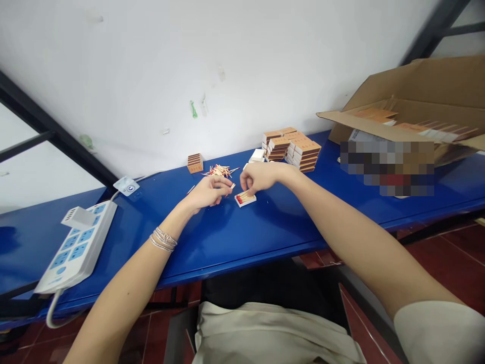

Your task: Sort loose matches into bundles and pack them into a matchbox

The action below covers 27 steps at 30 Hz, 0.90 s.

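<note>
My left hand (210, 193) is closed in a pinch on a few matches (232, 186), their pale ends sticking out at the fingertips. Right of it, a small white matchbox tray (247, 201) lies on the blue table, holding red-tipped matches. My right hand (259, 178) reaches over that tray from behind, with curled fingers touching the matches at its far edge; whether they pinch any is hidden. Behind my left hand is a loose pile of matches (222, 171). Next to my right hand stand white tray pieces (257, 155), partly covered by it.
Stacked matchboxes (303, 147) stand at the back, and a smaller stack (195, 163) is by the wall. An open cardboard carton (397, 101) with more matchboxes is on the right. A white power strip (81, 247) with its cable lies at the left of the blue table (227, 247).
</note>
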### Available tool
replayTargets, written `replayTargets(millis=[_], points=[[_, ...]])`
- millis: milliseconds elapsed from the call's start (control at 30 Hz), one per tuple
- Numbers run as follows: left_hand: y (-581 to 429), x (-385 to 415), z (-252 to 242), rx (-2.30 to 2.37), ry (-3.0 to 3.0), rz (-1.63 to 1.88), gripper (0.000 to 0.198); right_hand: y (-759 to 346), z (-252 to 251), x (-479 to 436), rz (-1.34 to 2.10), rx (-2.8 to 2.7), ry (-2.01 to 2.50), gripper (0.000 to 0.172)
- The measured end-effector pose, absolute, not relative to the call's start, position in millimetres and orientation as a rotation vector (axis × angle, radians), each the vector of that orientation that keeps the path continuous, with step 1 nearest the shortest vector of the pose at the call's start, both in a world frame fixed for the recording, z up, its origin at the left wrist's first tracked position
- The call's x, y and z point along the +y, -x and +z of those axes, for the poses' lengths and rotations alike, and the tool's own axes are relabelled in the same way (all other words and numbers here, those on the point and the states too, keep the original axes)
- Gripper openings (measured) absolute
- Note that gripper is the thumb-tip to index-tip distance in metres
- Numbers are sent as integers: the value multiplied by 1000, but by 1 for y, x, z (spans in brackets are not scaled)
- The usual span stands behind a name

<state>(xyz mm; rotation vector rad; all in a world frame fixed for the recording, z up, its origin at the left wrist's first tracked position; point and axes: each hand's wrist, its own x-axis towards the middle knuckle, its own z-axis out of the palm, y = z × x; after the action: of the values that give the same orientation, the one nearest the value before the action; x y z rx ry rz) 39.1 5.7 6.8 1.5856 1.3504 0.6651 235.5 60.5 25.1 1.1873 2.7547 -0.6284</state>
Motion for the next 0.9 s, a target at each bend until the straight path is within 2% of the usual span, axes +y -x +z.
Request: replayTargets(millis=[233, 433, 700, 900], points=[[-39, 7, 7, 1355, -1531, 655, 20, -234, 23, 61, -729, 2760, -1172, 22], [-48, 6, -1, 1392, -1635, 696, 20, -242, 22, 69, -680, 2805, -1198, 29], [-58, 7, -14, 1294, -1830, 793, 22, -236, 22, 64, -591, 2767, -1197, 28], [-55, 7, -12, 1302, -1814, 848, 23, -237, 21, 65, -741, 2805, -1117, 25]])
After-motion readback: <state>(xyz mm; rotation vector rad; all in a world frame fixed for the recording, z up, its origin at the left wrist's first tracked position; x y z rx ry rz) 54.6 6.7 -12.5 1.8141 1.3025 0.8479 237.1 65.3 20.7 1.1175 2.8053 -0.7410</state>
